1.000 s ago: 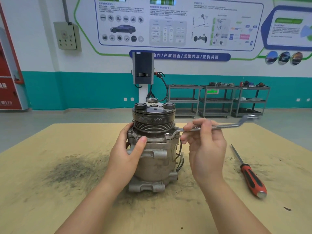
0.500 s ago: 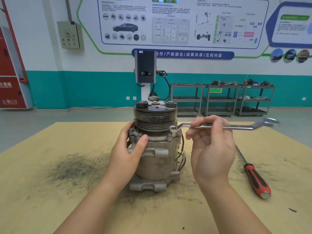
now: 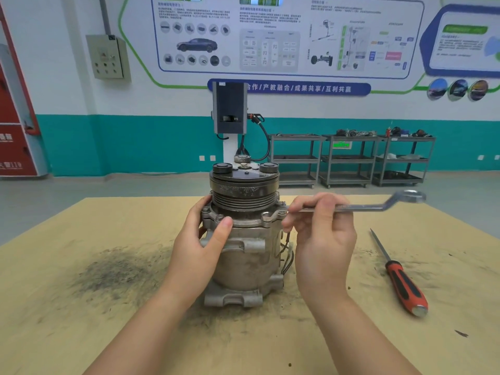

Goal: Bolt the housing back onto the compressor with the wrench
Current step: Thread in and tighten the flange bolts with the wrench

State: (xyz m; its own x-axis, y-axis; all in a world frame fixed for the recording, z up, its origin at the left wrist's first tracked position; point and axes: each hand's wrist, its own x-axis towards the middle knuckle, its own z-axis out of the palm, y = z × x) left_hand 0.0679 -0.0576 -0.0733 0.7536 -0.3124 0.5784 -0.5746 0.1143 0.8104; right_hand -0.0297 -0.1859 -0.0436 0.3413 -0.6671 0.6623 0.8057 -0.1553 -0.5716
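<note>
The compressor (image 3: 243,239) stands upright near the middle of the worktop (image 3: 81,320), pulley end up, with the housing (image 3: 243,221) seated on its body just under the grooved pulley. The left hand (image 3: 200,247) wraps the left side of the body, thumb pressed on the flange, steadying it. The right hand (image 3: 322,234) pinches the shank of the wrench (image 3: 359,208) in curled fingers.

Over the last second the wrench has swung — its far end, earlier angled back and lower, now points further right and sits higher, while its ring end has moved from a front bolt toward the bolt (image 3: 281,211) at the flange's right edge. That reads as a reset of the tool onto the next fastener or for a fresh stroke; whether the ring is fully seated cannot be told. A red-handled screwdriver (image 3: 403,285) lies untouched, well apart on the right.
</note>
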